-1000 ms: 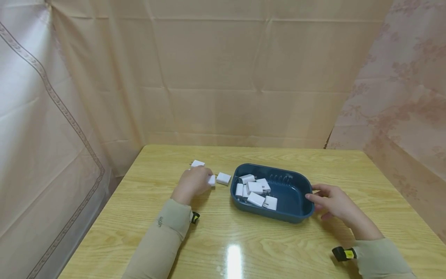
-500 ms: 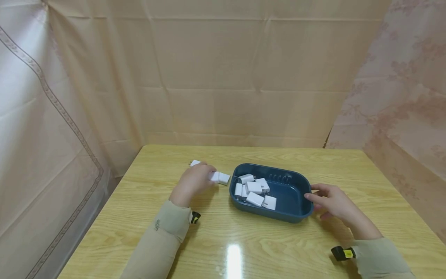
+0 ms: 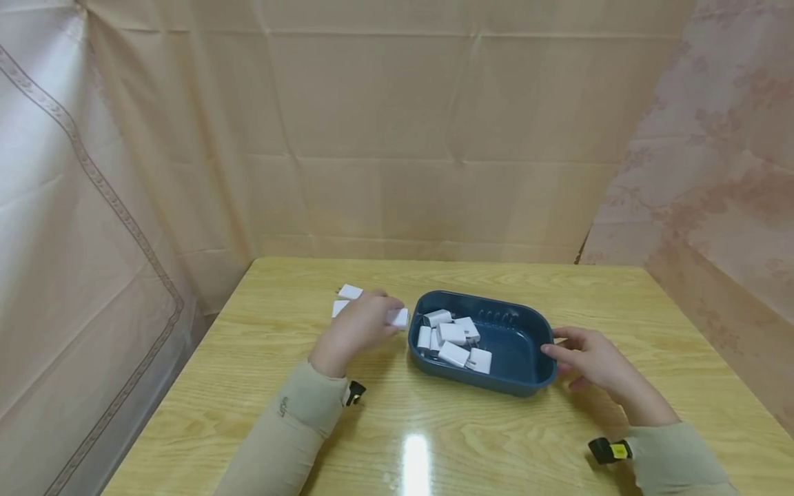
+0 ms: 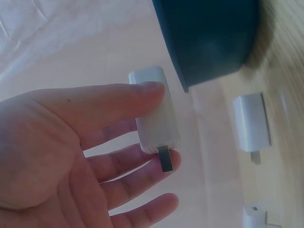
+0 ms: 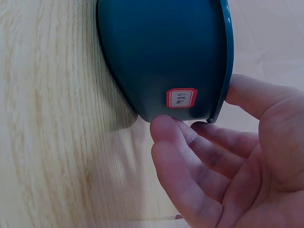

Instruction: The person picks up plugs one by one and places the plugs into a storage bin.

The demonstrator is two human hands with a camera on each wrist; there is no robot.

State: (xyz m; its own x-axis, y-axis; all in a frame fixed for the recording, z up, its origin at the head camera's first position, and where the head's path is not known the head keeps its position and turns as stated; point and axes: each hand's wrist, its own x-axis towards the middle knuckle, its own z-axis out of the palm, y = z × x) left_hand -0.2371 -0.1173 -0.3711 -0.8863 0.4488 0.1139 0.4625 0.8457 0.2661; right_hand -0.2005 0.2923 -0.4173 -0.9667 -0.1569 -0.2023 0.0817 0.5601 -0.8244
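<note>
My left hand (image 3: 360,322) pinches a white plug-in charger (image 4: 156,114) between thumb and fingers, its metal prong pointing away from the thumb. That hand is just left of a dark blue plastic basin (image 3: 520,391). Several white chargers (image 3: 455,354) lie heaped in the basin's left half. More sit on the table by my left hand, among them a charger (image 3: 350,292) behind it and a second charger (image 4: 251,122) close to the basin. My right hand (image 3: 595,362) holds the basin's right end, thumb at the rim and fingertips against the outer wall.
A wood-grain table (image 3: 484,441) bears everything. The basin's end wall carries a red-bordered label (image 5: 181,98). Behind the table hangs a beige cloth (image 3: 384,138), with more cloth at both sides. A black wrist strap (image 3: 611,451) sits near the right sleeve.
My left hand has moved right toward the basin with the charger, uncovering another charger on the table to its left. My right hand and the basin have stayed nearly still.
</note>
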